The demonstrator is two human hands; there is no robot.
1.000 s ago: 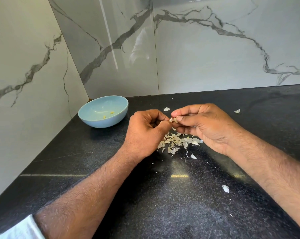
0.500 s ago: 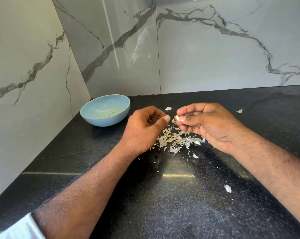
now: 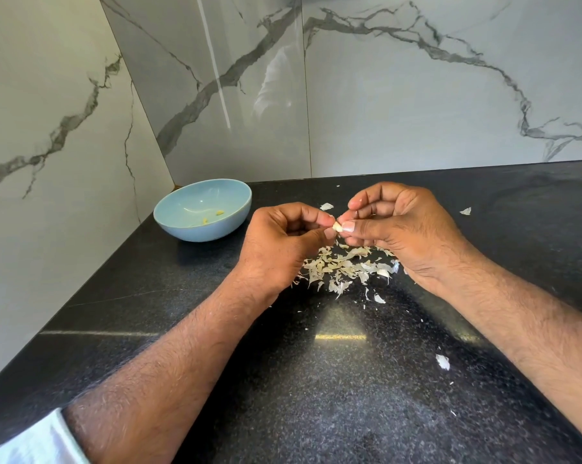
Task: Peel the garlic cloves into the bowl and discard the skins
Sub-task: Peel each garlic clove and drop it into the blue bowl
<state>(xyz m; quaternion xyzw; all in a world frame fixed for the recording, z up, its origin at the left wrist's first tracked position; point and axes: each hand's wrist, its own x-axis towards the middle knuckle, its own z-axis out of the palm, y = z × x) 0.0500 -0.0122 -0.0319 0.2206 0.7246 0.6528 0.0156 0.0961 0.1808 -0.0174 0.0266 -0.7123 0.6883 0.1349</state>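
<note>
Now, sleeve: I am seeing a white sleeve [image 3: 31,443] sitting at the bottom left corner, on my left forearm.
Wall: marble-look tiles [image 3: 416,105] with grey veins are running behind and to the left of the counter.
Bowl: the blue bowl [image 3: 172,226] is standing at the back left of the black counter [image 3: 316,396], close to the corner; a few small yellowish bits [image 3: 219,213] are lying inside it, too small for me to say whether they are peeled cloves.
Left hand: my left hand [image 3: 279,246] is curling its fingers inward, and its thumb and forefinger are pinching one end of the clove.
Clove: the clove [image 3: 337,226] is sitting between the fingertips of both hands, held above the counter and above the far edge of the skins; only a small pale part is showing.
Skins: a heap of pale skins [image 3: 343,269] is lying on the counter just beneath and between the two hands; single flakes are lying well apart from it, one [image 3: 326,206] behind the hands, one [image 3: 465,211] at the far right, one [image 3: 443,361] nearer to me.
Right hand: my right hand [image 3: 403,229] is gripping the other end of the clove with thumb and fingertips, the remaining fingers curling above it.
</note>
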